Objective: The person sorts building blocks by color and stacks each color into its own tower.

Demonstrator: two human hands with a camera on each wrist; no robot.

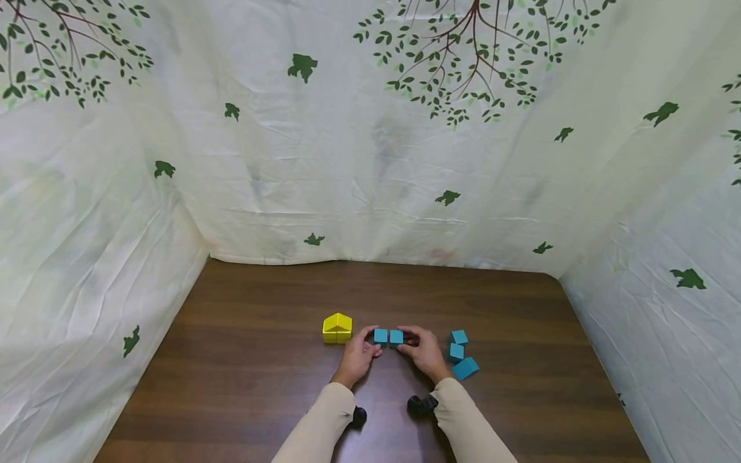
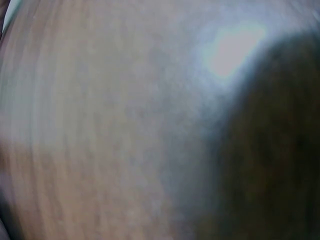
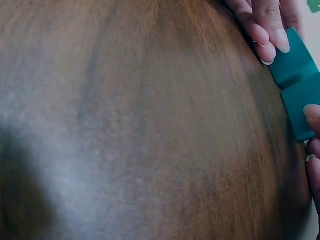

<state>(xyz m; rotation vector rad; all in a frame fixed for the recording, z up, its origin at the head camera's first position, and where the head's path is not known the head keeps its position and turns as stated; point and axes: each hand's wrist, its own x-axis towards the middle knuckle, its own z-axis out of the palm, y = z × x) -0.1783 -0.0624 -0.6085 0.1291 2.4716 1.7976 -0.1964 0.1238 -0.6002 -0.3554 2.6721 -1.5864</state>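
Observation:
Two blue cube blocks stand side by side on the table, with a narrow gap between them in the head view. My left hand (image 1: 357,357) pinches the left blue block (image 1: 380,337) from its outer side. On the other side, my right hand (image 1: 426,354) grips the right blue block (image 1: 396,338) with thumb and fingers. The right wrist view catches both blocks at its right edge, with fingertips of the left hand (image 3: 270,20) on the upper block (image 3: 295,57) and a thumb on the lower block (image 3: 296,106). Only blurred tabletop and a dark shape show in the left wrist view.
Left of the hands sits a group of yellow blocks (image 1: 338,328) with a peaked top. To the right lie a blue block (image 1: 459,337), another blue block (image 1: 456,352) and a longer blue block (image 1: 466,368). White leaf-print cloth (image 1: 376,161) surrounds the brown wooden table (image 1: 260,308).

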